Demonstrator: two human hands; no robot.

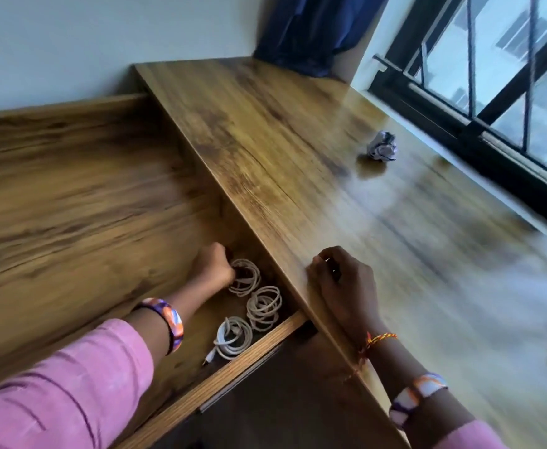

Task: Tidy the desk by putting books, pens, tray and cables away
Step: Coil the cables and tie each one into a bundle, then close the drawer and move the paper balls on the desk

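An open wooden drawer (233, 367) juts out under the desk top (282, 140). Three coiled white cables lie inside it. My left hand (212, 267) reaches deep into the drawer, its fingers closed on the farthest coil (246, 277). A second coil (264, 307) lies beside it, and a third coil (233, 338) with a plug end sits nearest the drawer front. My right hand (340, 280) rests on the desk's front edge, fingers curled; whether it holds anything is hidden.
A crumpled ball of paper (381, 146) lies on the desk near the barred window (492, 102). A blue curtain (311, 30) hangs at the far corner. A white wall runs along the left. The right side of the view is blurred.
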